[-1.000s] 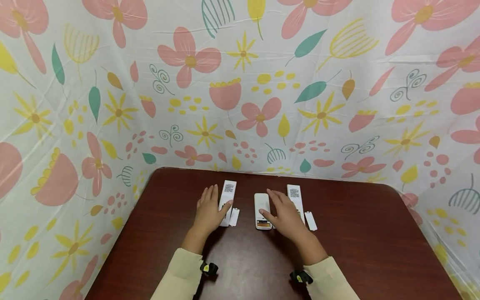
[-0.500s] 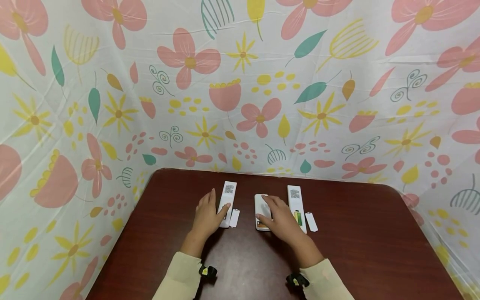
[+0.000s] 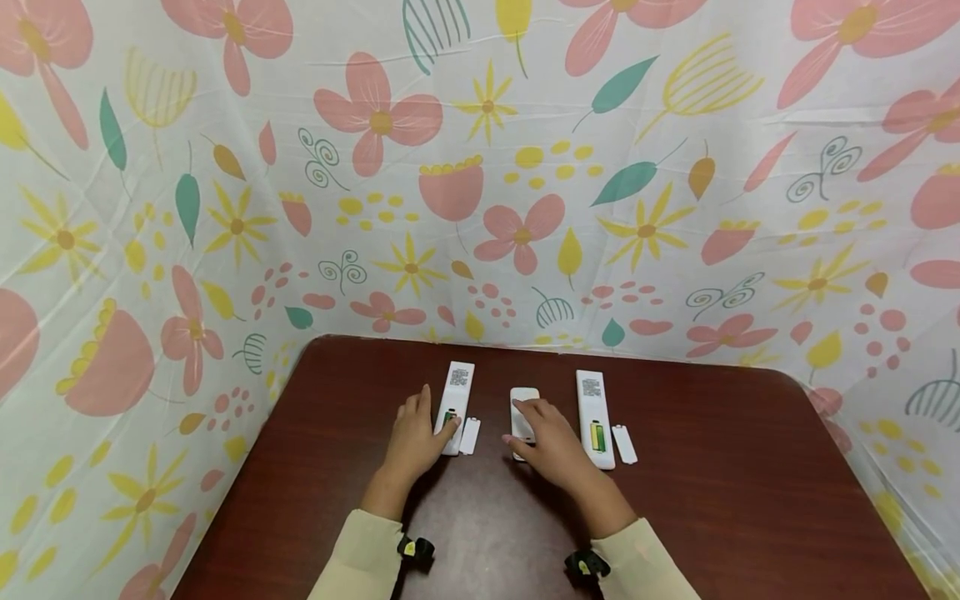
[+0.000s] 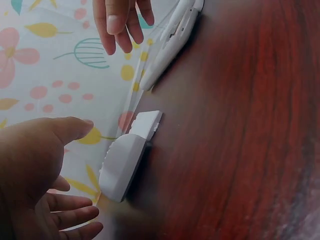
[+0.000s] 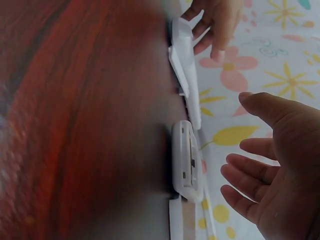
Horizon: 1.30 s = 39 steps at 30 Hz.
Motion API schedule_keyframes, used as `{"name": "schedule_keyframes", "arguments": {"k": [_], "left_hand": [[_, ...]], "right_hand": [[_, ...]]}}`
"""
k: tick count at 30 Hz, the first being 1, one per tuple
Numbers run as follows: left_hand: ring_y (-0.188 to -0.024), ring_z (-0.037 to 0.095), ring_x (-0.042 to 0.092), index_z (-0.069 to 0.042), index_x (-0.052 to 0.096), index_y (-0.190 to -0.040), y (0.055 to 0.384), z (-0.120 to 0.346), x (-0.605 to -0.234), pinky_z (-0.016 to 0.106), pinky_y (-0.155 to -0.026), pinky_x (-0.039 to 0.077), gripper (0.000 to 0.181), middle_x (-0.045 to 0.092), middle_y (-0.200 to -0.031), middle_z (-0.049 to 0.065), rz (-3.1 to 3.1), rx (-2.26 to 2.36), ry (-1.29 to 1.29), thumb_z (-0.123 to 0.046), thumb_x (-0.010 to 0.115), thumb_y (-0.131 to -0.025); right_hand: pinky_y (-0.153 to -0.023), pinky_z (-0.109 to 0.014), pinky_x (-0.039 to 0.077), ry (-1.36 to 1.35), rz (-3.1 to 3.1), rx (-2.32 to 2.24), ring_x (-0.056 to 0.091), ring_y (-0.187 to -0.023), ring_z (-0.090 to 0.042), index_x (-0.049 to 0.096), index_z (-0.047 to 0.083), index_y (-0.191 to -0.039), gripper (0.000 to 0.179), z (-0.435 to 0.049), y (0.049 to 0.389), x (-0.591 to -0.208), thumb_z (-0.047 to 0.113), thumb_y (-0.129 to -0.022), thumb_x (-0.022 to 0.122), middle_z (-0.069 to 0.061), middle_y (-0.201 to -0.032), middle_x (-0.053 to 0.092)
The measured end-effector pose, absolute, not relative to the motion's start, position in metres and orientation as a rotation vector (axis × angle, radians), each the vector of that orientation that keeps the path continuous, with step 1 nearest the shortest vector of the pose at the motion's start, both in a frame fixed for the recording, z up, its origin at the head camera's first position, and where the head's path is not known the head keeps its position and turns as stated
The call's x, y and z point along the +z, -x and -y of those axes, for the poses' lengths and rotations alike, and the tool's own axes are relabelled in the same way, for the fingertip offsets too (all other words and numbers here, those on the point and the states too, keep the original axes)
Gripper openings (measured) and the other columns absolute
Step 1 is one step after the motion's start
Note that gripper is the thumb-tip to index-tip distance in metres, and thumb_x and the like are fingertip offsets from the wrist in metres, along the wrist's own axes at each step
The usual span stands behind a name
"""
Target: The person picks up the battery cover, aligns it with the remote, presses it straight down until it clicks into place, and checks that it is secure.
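My left hand point(image 3: 412, 437) hovers over the near end of the left white remote control point(image 3: 459, 379), fingers spread. A green battery shows in its uncovered compartment, and a loose battery cover point(image 3: 470, 436) lies beside it. In the left wrist view this hand point(image 4: 35, 170) is apart from the remote point(image 4: 122, 165). My right hand point(image 3: 555, 446) is above the middle remote point(image 3: 524, 396), hiding much of it. The right wrist view shows a gap between that hand point(image 5: 285, 170) and the remote point(image 5: 187, 160); neither hand grips anything.
The right remote point(image 3: 592, 400) lies face down with a green and yellow battery point(image 3: 597, 437) in its bare compartment. Its cover point(image 3: 624, 444) is just right of it. Behind the brown table point(image 3: 712, 475) hangs a flowered cloth point(image 3: 517, 133).
My right hand has moved left across the middle remote, uncovering the right remote's battery. My left hand has drawn back slightly, so the left remote's battery shows. The remotes stay put.
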State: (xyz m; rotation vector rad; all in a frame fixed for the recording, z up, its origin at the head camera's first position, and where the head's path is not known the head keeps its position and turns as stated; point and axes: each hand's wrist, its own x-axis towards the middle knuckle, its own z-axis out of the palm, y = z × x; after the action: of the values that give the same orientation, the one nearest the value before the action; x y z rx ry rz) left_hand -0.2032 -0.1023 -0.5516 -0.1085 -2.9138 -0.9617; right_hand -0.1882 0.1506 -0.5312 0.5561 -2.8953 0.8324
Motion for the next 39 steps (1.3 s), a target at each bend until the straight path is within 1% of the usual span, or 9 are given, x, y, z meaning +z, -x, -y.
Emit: {"name": "schedule_keyframes", "arguments": {"k": [4,8,12,17,21,29,34,39], "left_hand": [[-0.134,0.043,0.046,0.001,0.032,-0.156,0.202,0.103,-0.554,0.056,-0.104,0.047,0.089,0.047,-0.145,0.027,2.922,-0.955,0.105,-0.054,0.064,-0.094],[-0.133,0.044,0.047,0.001,0.033,-0.155,0.202,0.103,-0.557,0.057,-0.103,0.048,0.09,0.048,-0.144,0.028,2.931,-0.974,0.093,-0.054,0.065,-0.093],[-0.131,0.045,0.049,0.003,0.033,-0.155,0.201,0.103,-0.559,0.058,-0.101,0.048,0.089,0.048,-0.143,0.029,2.952,-1.02,0.075,-0.052,0.067,-0.093],[-0.127,0.045,0.053,0.005,0.036,-0.153,0.202,0.104,-0.561,0.057,-0.101,0.049,0.087,0.05,-0.14,0.029,2.962,-1.047,0.059,-0.049,0.069,-0.092],[-0.121,0.042,0.057,0.008,0.041,-0.148,0.203,0.104,-0.562,0.055,-0.098,0.051,0.085,0.053,-0.136,0.028,2.954,-1.049,0.085,-0.047,0.071,-0.091],[-0.101,0.031,0.062,0.011,0.045,-0.143,0.203,0.101,-0.562,0.048,-0.089,0.054,0.084,0.056,-0.124,0.024,2.95,-1.081,0.073,-0.041,0.077,-0.086],[-0.097,0.03,0.063,0.012,0.046,-0.141,0.204,0.1,-0.562,0.048,-0.087,0.054,0.084,0.057,-0.12,0.024,2.945,-1.088,0.041,-0.037,0.081,-0.084],[-0.092,0.028,0.062,0.011,0.052,-0.136,0.204,0.099,-0.562,0.047,-0.083,0.054,0.076,0.059,-0.116,0.022,2.957,-1.082,0.012,-0.037,0.081,-0.084]], "right_hand": [[-0.104,-0.052,0.049,-0.564,2.902,0.831,0.057,-0.126,-0.034,0.053,0.008,-0.146,0.064,-0.145,0.187,-0.532,0.037,-0.092,0.074,-0.014,-0.136,0.058],[-0.1,-0.051,0.051,-0.581,2.889,0.827,0.059,-0.123,-0.034,0.055,0.007,-0.144,0.062,-0.141,0.186,-0.534,0.035,-0.092,0.075,-0.015,-0.135,0.059],[-0.098,-0.05,0.052,-0.597,2.895,0.833,0.06,-0.122,-0.033,0.055,0.007,-0.144,0.062,-0.136,0.184,-0.536,0.034,-0.092,0.075,-0.015,-0.135,0.059],[-0.098,-0.05,0.053,-0.624,2.886,0.845,0.06,-0.122,-0.033,0.056,0.007,-0.143,0.062,-0.13,0.183,-0.54,0.032,-0.09,0.077,-0.015,-0.134,0.06],[-0.098,-0.049,0.053,-0.631,2.89,0.845,0.061,-0.121,-0.031,0.056,0.006,-0.143,0.062,-0.126,0.183,-0.54,0.032,-0.09,0.077,-0.014,-0.134,0.059],[-0.099,-0.049,0.052,-0.663,2.946,0.882,0.06,-0.124,-0.032,0.052,0.005,-0.146,0.065,-0.12,0.185,-0.539,0.031,-0.091,0.076,-0.014,-0.138,0.056],[-0.102,-0.049,0.05,-0.687,2.955,0.88,0.058,-0.125,-0.033,0.054,0.004,-0.144,0.064,-0.116,0.187,-0.54,0.032,-0.091,0.076,-0.014,-0.137,0.057],[-0.103,-0.05,0.05,-0.718,2.954,0.881,0.058,-0.126,-0.035,0.054,0.003,-0.144,0.064,-0.111,0.188,-0.539,0.029,-0.09,0.077,-0.016,-0.137,0.057]]}}
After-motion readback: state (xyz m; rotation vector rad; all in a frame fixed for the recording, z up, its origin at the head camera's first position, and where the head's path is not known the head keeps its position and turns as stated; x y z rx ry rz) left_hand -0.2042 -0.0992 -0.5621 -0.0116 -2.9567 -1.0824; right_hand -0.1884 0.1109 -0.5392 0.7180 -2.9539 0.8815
